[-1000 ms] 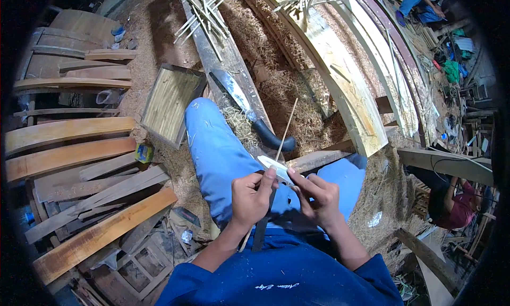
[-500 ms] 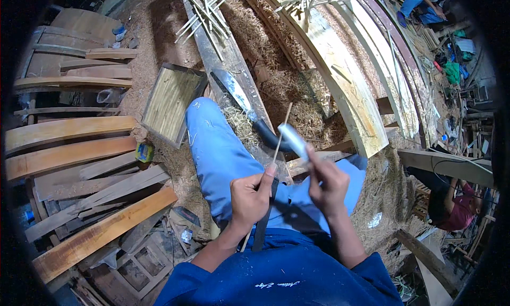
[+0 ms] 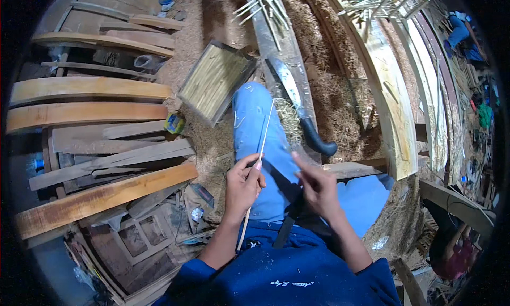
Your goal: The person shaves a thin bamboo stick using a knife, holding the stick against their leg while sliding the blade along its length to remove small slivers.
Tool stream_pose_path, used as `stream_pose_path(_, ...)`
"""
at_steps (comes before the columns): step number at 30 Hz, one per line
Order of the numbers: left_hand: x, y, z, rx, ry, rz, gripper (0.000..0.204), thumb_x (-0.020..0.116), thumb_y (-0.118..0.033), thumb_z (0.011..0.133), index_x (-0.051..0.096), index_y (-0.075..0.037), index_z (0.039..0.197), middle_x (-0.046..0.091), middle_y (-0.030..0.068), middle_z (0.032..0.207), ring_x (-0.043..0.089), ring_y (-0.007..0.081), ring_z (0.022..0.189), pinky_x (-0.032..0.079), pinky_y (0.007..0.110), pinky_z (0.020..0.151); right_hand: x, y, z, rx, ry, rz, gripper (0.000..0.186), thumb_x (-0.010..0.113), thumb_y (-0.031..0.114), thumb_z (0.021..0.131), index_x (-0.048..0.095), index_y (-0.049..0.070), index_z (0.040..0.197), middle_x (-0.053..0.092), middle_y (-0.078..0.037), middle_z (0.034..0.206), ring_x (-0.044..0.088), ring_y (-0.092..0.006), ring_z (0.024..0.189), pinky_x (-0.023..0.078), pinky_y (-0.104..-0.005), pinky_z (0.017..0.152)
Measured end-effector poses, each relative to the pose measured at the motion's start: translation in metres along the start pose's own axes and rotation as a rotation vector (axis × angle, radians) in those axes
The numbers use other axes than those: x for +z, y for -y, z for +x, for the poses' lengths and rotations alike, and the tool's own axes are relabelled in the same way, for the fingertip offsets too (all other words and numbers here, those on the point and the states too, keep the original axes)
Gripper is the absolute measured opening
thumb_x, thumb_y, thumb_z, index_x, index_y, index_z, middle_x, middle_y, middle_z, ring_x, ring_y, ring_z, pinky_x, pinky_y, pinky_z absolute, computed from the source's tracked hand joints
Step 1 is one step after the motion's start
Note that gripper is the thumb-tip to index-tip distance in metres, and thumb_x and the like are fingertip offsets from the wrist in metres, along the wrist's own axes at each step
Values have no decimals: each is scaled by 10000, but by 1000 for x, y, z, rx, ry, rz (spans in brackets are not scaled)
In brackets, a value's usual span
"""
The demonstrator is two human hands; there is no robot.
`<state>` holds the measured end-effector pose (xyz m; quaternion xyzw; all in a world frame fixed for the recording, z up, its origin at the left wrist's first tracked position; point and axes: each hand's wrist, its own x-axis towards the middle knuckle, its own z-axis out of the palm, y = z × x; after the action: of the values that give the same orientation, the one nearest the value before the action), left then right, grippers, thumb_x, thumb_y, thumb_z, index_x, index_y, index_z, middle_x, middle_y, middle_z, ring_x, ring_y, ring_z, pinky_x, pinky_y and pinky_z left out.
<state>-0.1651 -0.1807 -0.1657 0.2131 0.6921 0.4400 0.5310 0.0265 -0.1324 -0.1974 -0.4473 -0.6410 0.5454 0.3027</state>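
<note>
My left hand pinches a thin pale wooden or bamboo stick. The stick slants up over my left thigh, and its lower end reaches my shirt. Just to the right, my right hand is closed, its index finger stretched forward and blurred. A small knife's pale blade showed in it half a second ago; now the fingers hide it. Below that hand a dark strap-like strip lies against my lap. A large knife with a curved black handle rests on the plank beyond my knee.
Thin sticks are piled at the plank's far end. A wooden box-like panel stands left of my knee. Curved boards are stacked at left, and long curved timbers at right. Shavings cover the ground. Another person sits at the right edge.
The view has swung, so the surroundings sit farther right. My right hand has drawn back from the stick, and the pale blade no longer shows. The left hand still holds the stick.
</note>
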Motion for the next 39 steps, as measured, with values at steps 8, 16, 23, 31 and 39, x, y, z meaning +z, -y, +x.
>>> stream_pose_path(8, -14, 23, 11, -25, -121, -5, 236, 590, -113, 988, 539, 39, 1160, 636, 89, 656, 475, 58, 427, 336, 221, 386, 45, -2, 4, -64, 154, -192, 507, 642, 28, 873, 617, 208, 1346, 561, -170, 657, 548, -306, 556, 437, -395, 547)
stream_pose_path(16, -18, 34, 9, 33, -94, -152, 170, 587, -69, 975, 605, 56, 1088, 653, 84, 720, 483, 50, 489, 354, 206, 436, 56, -3, 1, -32, 196, -253, 539, 649, 119, 883, 568, 309, 1381, 579, -145, 683, 592, -352, 579, 465, -468, 539)
stream_pose_path(23, -22, 45, -3, 40, -150, -188, 217, 612, -67, 968, 625, 44, 1154, 627, 53, 714, 457, 35, 508, 341, 195, 448, 66, -11, 0, -25, 120, -371, 587, 660, 106, 857, 560, 335, 1388, 560, -124, 666, 588, -341, 565, 473, -469, 529)
stream_pose_path(31, -37, 52, -45, -12, -188, -117, 269, 601, -54, 966, 626, 38, 1218, 592, 61, 682, 434, 54, 476, 313, 185, 429, 65, -10, 2, -32, 151, -490, 614, 663, 113, 835, 554, 350, 1391, 557, -113, 679, 619, -331, 594, 486, -457, 527)
stream_pose_path(39, -48, 48, -56, -32, -130, -175, 294, 575, -55, 972, 618, 39, 1247, 657, 91, 769, 472, 64, 499, 363, 205, 451, 64, -25, 43, -77, 41, -369, 543, 639, 119, 875, 572, 321, 1374, 637, -162, 758, 635, -380, 646, 507, -492, 600)
